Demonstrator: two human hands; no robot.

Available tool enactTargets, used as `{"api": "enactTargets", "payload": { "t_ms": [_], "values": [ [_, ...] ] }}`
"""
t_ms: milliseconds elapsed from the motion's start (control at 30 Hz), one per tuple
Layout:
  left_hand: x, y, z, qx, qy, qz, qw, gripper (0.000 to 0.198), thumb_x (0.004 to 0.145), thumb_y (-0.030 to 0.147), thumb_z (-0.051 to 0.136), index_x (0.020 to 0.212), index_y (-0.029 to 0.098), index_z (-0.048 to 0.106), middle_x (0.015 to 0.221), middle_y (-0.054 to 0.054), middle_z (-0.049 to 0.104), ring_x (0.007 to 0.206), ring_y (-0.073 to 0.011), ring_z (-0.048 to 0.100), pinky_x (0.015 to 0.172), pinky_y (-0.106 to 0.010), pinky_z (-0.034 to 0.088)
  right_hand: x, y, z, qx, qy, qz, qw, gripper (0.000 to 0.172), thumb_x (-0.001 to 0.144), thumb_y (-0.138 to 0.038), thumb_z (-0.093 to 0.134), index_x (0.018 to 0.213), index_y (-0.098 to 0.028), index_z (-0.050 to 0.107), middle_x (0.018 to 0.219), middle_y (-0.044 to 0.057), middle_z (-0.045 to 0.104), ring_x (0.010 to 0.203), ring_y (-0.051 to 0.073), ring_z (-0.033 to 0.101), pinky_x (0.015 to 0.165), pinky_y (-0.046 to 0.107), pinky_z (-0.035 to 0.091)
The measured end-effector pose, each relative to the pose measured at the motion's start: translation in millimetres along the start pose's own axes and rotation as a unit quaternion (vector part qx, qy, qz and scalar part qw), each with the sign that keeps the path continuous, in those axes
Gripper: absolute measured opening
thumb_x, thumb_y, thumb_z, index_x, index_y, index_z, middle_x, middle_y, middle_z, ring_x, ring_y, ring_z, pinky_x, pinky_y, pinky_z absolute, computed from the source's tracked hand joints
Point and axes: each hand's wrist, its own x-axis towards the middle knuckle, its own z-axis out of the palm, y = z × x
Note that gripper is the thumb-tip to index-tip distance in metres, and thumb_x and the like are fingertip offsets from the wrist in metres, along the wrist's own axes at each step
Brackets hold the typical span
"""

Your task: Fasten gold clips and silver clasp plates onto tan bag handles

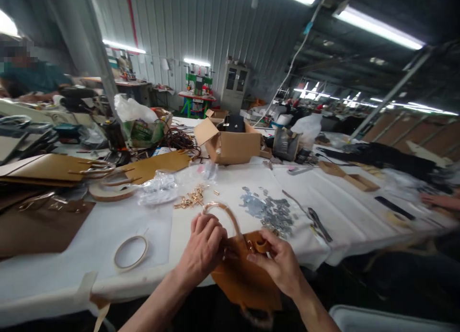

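Observation:
A tan leather bag panel (pixel 244 279) hangs over the near edge of the white table (pixel 108 226). Its curved handle strap (pixel 224 212) arcs up onto the tabletop. My left hand (pixel 203 248) is closed on the panel's top edge at the left end of the strap. My right hand (pixel 278 260) pinches the leather tab (pixel 261 246) at the strap's right end. Just beyond my hands lie a pile of small gold metal fittings (pixel 190 198) and a spread of grey metal pieces (pixel 269 210).
A ring of tape (pixel 131 253) lies to the left. Tan panels with handles (pixel 53 169) are stacked at far left, an open cardboard box (pixel 230 145) stands at the back, and clear plastic bags (pixel 161 186) lie nearby. Another person's hand (pixel 436 200) rests at far right; someone sits at back left.

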Motion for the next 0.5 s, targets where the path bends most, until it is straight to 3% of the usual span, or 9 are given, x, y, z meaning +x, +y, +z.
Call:
{"api": "enactTargets", "payload": {
  "t_ms": [133,200,267,333,400,500],
  "values": [
    [11,16,-7.0,0.0,0.056,0.063,0.996,0.028,0.088,0.017,0.074,0.111,0.024,0.06,0.109,-0.006,0.066,0.125,-0.03,0.052,0.119,-0.057,0.029,-28,-25,-4,-0.115,0.133,-0.114,0.978,0.02,0.087,-0.035,0.077,0.102,-0.023,0.073,0.092,0.004,0.072,0.086,0.019,0.069,0.079,0.028,0.059],
    [10,31,-6.9,0.0,0.136,0.062,0.989,0.043,0.086,0.015,0.076,0.124,0.025,0.059,0.123,-0.01,0.062,0.132,-0.0323,0.049,0.119,-0.059,0.033,-39,-39,-8,-0.173,0.206,-0.177,0.947,0.018,0.088,-0.028,0.076,0.106,-0.025,0.073,0.093,0.004,0.072,0.087,0.02,0.07,0.079,0.029,0.06],
    [2,51,-3.9,-0.052,0.183,0.028,0.981,0.053,0.086,0.013,0.077,0.133,0.027,0.058,0.128,-0.012,0.059,0.13,-0.0314,0.053,0.113,-0.054,0.044,-49,-52,-10,-0.223,0.272,-0.234,0.906,0.026,0.087,-0.021,0.076,0.111,-0.028,0.073,0.094,0.005,0.073,0.086,0.021,0.072,0.077,0.031,0.061],
    [-10,71,1.2,-0.198,0.132,-0.026,0.971,0.058,0.088,0.022,0.078,0.14,0.029,0.054,0.129,-0.014,0.06,0.124,-0.0302,0.059,0.105,-0.048,0.053,-59,-63,-5,-0.269,0.318,-0.269,0.868,0.04,0.085,-0.014,0.076,0.121,-0.031,0.071,0.093,0.005,0.074,0.085,0.021,0.074,0.073,0.031,0.062],
    [-21,89,6.4,-0.395,0.042,-0.097,0.913,0.066,0.091,0.042,0.075,0.149,0.027,0.047,0.141,-0.017,0.057,0.131,-0.0343,0.058,0.104,-0.049,0.055,-67,-69,7,-0.308,0.316,-0.292,0.848,0.055,0.085,-0.01,0.074,0.134,-0.036,0.067,0.091,0.005,0.075,0.083,0.021,0.075,0.07,0.03,0.063],
    [-32,99,7.1,-0.579,-0.062,-0.238,0.778,0.067,0.094,0.065,0.058,0.147,0.024,0.053,0.145,-0.017,0.057,0.137,-0.0385,0.055,0.106,-0.051,0.056,-72,-72,34,-0.323,0.279,-0.277,0.861,0.065,0.089,-0.009,0.068,0.145,-0.04,0.058,0.09,0.005,0.074,0.082,0.022,0.075,0.068,0.03,0.064]
  ]
}}
